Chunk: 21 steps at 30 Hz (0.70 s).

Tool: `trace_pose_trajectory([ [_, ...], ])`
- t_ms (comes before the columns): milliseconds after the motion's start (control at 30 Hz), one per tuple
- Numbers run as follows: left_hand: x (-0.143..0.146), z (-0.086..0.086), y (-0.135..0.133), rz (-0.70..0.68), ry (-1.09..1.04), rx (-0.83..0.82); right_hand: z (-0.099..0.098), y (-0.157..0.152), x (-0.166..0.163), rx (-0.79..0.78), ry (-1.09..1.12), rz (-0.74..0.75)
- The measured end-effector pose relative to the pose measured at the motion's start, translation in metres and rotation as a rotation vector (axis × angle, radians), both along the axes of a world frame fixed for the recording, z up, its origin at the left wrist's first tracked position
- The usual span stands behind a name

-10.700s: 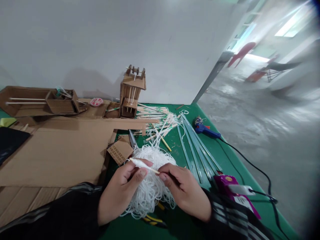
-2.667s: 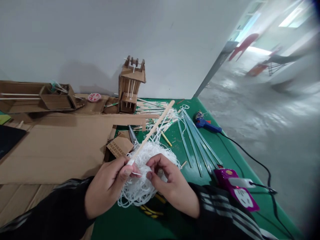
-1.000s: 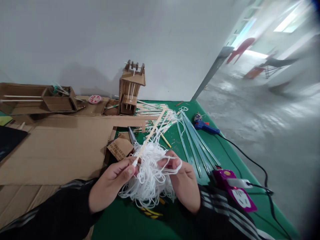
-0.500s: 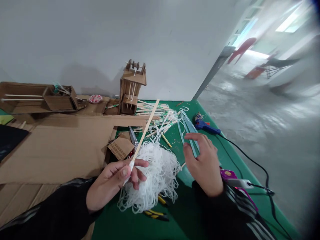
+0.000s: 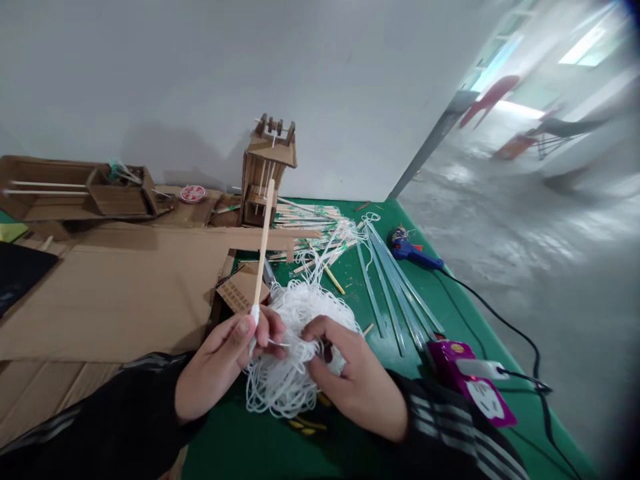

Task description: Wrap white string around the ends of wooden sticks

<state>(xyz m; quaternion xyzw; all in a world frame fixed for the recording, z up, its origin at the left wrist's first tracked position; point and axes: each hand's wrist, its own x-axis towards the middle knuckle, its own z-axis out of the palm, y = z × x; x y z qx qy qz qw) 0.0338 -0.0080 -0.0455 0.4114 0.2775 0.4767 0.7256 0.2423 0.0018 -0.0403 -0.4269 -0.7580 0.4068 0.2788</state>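
Note:
My left hand (image 5: 225,353) pinches a thin wooden stick (image 5: 265,247) near its lower end, where white string is wrapped around it. The stick points upward, leaning slightly to the right. A big tangled heap of white string (image 5: 285,387) lies below and between my hands. At the heap's right side, my right hand (image 5: 355,373) has its thumb and fingers closed on some of the string. A short strand stretches from the left fingers toward the right ones. Partly hidden under the heap are yellow-and-black pliers (image 5: 305,425).
Glue sticks (image 5: 395,287) and a blue glue gun (image 5: 417,255) lie at right, near a magenta power strip (image 5: 470,383) with a plugged-in cord. Wooden sticks (image 5: 305,220) are piled behind. Cardboard structures (image 5: 270,153) stand by the wall; flat cardboard (image 5: 125,293) covers the left.
My right hand has moved left and down from over the glue sticks into the string, and its fingers have closed. The stick in my left hand has turned more upright.

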Motion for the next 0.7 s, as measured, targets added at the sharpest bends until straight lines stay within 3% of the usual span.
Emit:
trace_pose_trajectory([
  [167,0.002,-0.001,-0.001,0.027,-0.017,-0.003,-0.003,0.005,0.006,-0.099,0.096,-0.03],
  [267,0.001,-0.004,-0.003,0.025,-0.016,-0.005,-0.007,0.001,0.003,-0.068,0.137,-0.061],
  [400,0.002,-0.005,-0.004,0.022,-0.011,-0.004,0.0,-0.008,0.002,0.215,0.192,-0.193],
  [500,0.003,-0.002,-0.003,0.025,0.047,0.029,0.013,-0.011,-0.002,0.408,0.086,-0.162],
  [567,0.003,0.0,-0.004,0.027,0.123,0.058,0.021,-0.009,-0.006,0.36,-0.068,-0.118],
  [700,0.0,-0.002,-0.005,0.04,0.203,0.089,0.021,-0.001,-0.01,0.061,-0.264,-0.041],
])
